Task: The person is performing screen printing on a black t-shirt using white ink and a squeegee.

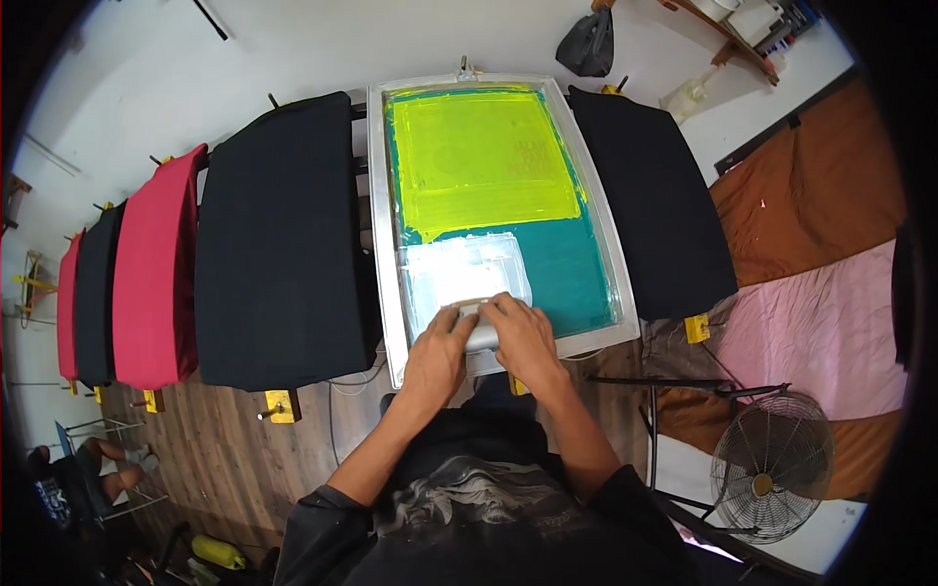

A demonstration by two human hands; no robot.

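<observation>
1. Between the left hand (437, 356) and the right hand (521, 337), a pale grey squeegee (482, 338) is held; the fingers of both hands are curled over its top, near one another.
2. Just beyond the hands, white ink (454, 269) is spread on the near left part of a framed screen (388, 264), over which the squeegee is placed; green mesh (567, 278) is left bare to the right.
3. The step in hand is judged to be the working of the white ink with the squeegee. Whether the blade is pressed against the mesh cannot be told, its lower edge being hidden.
4. For the next move, a level two-handed grip and even pressure seem to be called for, with the white kept apart from the yellow-green ink (479, 200) farther beyond the hands.
5. Beyond the right hand, faint lettering (532, 156) is shown within the yellow-green area. Below the hands, a grey print (479, 493) is borne by the dark shirt. No brand or label can be made out reliably.
</observation>
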